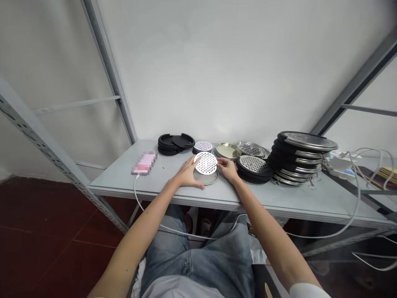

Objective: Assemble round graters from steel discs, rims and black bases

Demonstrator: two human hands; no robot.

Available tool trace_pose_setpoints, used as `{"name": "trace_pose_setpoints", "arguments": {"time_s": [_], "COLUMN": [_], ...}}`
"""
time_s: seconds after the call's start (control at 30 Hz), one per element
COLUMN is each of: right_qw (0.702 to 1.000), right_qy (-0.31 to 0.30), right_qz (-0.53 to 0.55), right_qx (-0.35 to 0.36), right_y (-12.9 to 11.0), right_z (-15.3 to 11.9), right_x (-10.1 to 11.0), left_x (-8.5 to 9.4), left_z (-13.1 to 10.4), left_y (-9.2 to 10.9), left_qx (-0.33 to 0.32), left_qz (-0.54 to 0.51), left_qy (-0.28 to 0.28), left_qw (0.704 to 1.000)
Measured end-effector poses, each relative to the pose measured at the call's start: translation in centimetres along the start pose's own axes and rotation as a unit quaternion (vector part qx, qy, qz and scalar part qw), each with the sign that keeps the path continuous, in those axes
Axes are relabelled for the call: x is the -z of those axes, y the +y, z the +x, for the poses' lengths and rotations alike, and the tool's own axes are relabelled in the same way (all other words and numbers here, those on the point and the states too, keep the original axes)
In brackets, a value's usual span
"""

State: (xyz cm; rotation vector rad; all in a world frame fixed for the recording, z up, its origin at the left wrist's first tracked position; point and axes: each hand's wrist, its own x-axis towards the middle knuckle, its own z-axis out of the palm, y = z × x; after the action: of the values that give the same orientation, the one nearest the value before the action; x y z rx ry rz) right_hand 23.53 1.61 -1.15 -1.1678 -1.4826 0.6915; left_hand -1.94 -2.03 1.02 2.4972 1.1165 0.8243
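Note:
A shiny perforated metal disc, like a round grater plate (206,163), is tilted up between my hands. Beneath it, a round piece with a thin metal rim (211,182) rests on the grey table. My left hand (186,173) curves around the left side, its fingers at the disc's edge and its thumb low by the rim. On the right edge, my right hand (227,168) pinches the disc between thumb and fingers. Just right of that hand sits a stack of black rings (256,176) topped by a perforated plate (252,164).
Black rings (167,149) are piled at the back left, near a small perforated disc (203,146). A gold-toned round lid (228,150) lies behind my right hand. A tall stack (294,159) stands right. A phone (145,162) trails a white cable (135,190). Metal posts frame the table.

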Motion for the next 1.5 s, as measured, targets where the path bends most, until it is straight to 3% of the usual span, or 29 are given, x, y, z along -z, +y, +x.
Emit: {"name": "trace_pose_setpoints", "arguments": {"time_s": [0.23, 0.4, 0.73, 1.0, 1.2, 1.5], "right_qw": [0.998, 0.996, 0.988, 0.976, 0.978, 0.981], "right_qy": [-0.033, -0.048, -0.069, -0.115, -0.125, -0.093], "right_qz": [-0.044, -0.066, -0.138, -0.185, -0.165, -0.166], "right_qx": [0.016, 0.022, 0.026, 0.016, -0.031, -0.027], "right_y": [-0.4, -0.6, -0.4, -0.9, -1.1, -0.8], "right_z": [-0.2, -0.3, 0.0, 0.6, 0.6, 0.7], "right_x": [0.1, 0.1, 0.1, 0.1, 0.0, -0.5], "left_x": [0.0, -0.2, 0.1, -0.2, 0.0, -0.2], "left_z": [0.0, 0.2, 0.3, 0.4, 0.3, 0.4], "left_y": [-0.1, -0.5, 0.0, -0.2, 0.0, -0.2], "left_qx": [0.049, 0.045, 0.088, 0.073, 0.060, 0.063], "left_qz": [-0.018, -0.043, -0.049, -0.047, -0.050, -0.011], "left_qy": [0.015, 0.045, 0.010, 0.016, 0.031, 0.027], "left_qw": [0.999, 0.997, 0.995, 0.996, 0.996, 0.998]}}
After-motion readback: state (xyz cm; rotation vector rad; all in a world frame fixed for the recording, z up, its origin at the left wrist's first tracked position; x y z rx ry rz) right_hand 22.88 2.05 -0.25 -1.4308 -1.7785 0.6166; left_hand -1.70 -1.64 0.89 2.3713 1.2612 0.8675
